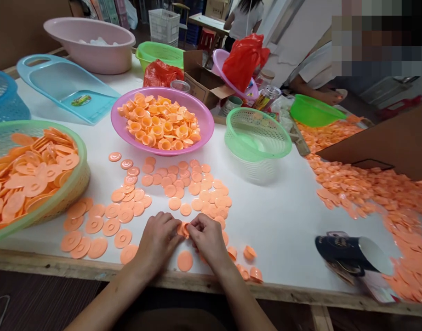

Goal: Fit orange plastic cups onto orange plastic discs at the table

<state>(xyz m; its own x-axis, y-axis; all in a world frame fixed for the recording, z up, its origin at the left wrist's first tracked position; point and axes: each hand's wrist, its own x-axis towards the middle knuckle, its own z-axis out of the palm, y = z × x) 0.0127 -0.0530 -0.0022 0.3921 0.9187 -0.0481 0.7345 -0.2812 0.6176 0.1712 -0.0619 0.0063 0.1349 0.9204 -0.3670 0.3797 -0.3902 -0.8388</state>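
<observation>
Table entry: what sits at centre?

Left hand and right hand, close together, both clamped on one orange plastic piece at the near edge.

Surrounding stock?

Loose orange discs at 11 o'clock; pink basin of orange cups at 12 o'clock; green woven basket of discs at 9 o'clock; green strainer basket at 1 o'clock.
</observation>
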